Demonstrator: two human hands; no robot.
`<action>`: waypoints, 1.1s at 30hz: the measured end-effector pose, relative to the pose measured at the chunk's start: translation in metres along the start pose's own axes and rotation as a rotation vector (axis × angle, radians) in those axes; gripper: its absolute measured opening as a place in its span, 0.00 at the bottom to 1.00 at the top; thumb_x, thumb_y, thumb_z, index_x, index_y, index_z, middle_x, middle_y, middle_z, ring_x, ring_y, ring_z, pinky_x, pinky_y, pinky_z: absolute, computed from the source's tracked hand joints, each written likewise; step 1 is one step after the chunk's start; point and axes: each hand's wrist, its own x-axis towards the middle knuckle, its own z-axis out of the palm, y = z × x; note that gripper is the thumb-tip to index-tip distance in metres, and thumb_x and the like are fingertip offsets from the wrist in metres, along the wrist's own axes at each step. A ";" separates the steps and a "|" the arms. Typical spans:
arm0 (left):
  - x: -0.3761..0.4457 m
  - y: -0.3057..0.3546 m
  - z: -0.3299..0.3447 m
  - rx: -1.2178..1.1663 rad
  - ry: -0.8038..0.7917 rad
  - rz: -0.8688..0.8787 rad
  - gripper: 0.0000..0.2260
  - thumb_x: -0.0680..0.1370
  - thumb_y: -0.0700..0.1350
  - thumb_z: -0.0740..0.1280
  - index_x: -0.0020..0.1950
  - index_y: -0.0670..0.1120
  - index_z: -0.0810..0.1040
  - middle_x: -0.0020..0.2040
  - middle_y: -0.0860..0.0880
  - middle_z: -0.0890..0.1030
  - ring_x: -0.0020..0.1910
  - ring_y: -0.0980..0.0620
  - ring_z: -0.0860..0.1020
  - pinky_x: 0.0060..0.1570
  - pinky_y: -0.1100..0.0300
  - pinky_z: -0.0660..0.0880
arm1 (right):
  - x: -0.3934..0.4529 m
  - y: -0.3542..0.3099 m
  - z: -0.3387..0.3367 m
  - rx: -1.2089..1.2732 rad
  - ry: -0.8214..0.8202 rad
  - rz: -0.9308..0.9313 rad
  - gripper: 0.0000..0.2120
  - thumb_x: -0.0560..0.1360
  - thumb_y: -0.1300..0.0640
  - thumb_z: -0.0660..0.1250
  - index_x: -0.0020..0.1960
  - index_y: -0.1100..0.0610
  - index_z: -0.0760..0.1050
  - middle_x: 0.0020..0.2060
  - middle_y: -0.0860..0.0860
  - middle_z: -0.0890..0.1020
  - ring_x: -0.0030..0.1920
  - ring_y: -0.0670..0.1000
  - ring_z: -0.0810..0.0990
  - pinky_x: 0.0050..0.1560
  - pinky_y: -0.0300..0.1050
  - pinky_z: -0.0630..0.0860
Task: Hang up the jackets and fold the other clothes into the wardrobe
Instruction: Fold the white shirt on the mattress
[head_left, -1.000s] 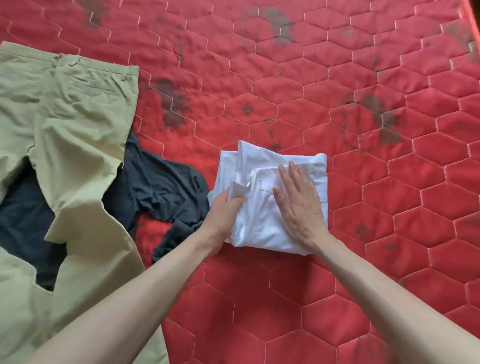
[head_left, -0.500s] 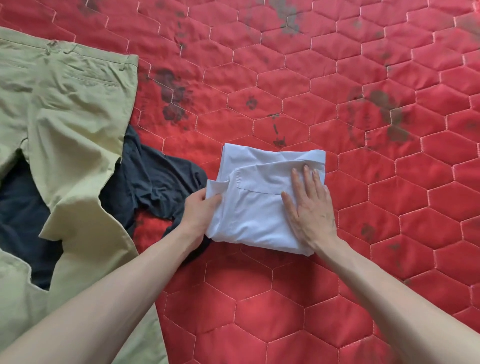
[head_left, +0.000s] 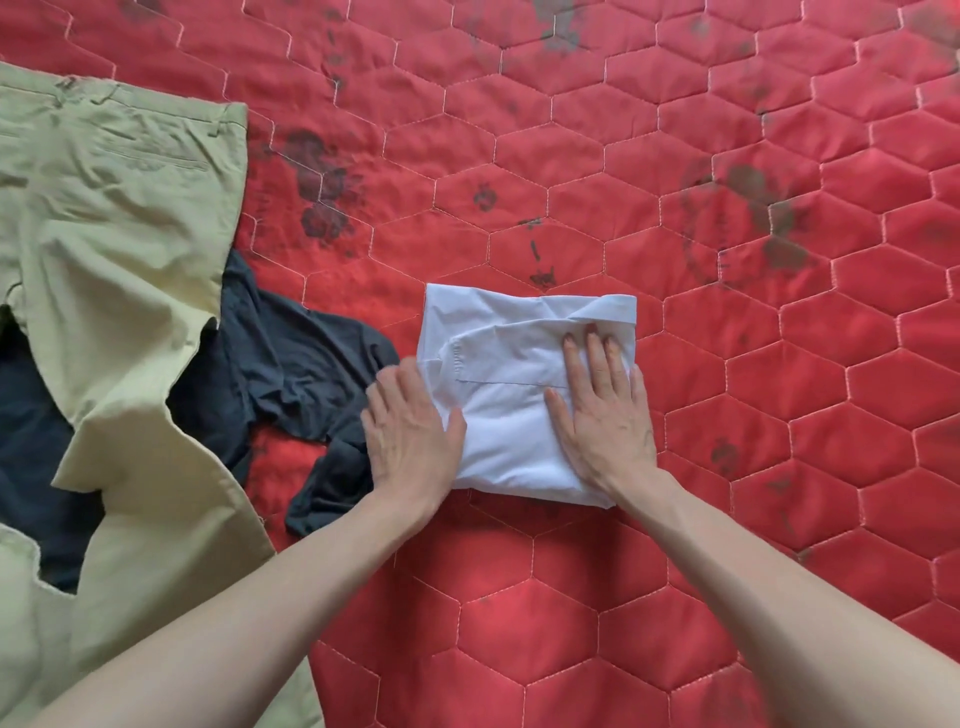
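On the red quilted mattress (head_left: 571, 597), seen from the head camera, a white shirt (head_left: 511, 415) lies folded into a compact square. Both hands press it flat, fingers straight, gripping nothing: left hand (head_left: 410, 431) on its left edge, right hand (head_left: 602, 415) on top. Khaki trousers (head_left: 114, 260) and a dark garment (head_left: 291, 364) lie unfolded; no wardrobe shows, so most work likely remains

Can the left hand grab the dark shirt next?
Probably yes. The left hand rests at the white shirt's edge, right beside the dark shirt. The near part lies uncovered on the red quilt; only its far side sits under the green trousers.
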 end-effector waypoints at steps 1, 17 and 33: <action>-0.001 0.001 0.001 0.124 0.064 0.112 0.28 0.78 0.47 0.66 0.77 0.42 0.66 0.71 0.40 0.71 0.73 0.38 0.69 0.73 0.43 0.66 | -0.003 -0.006 0.001 0.033 0.012 0.023 0.33 0.86 0.40 0.48 0.86 0.50 0.42 0.85 0.51 0.43 0.84 0.52 0.41 0.83 0.56 0.44; 0.005 -0.032 0.046 0.001 -0.053 0.436 0.33 0.82 0.60 0.56 0.85 0.49 0.55 0.86 0.44 0.47 0.85 0.43 0.43 0.82 0.42 0.46 | -0.029 0.008 0.043 0.121 0.304 -0.040 0.35 0.84 0.41 0.55 0.85 0.56 0.53 0.85 0.53 0.53 0.85 0.55 0.49 0.82 0.60 0.55; 0.030 0.009 0.059 0.295 -0.012 0.475 0.35 0.83 0.63 0.50 0.86 0.47 0.50 0.86 0.45 0.46 0.85 0.44 0.44 0.80 0.35 0.48 | 0.039 -0.010 -0.002 0.111 0.271 0.064 0.35 0.85 0.39 0.50 0.86 0.55 0.46 0.85 0.53 0.46 0.85 0.54 0.44 0.83 0.58 0.47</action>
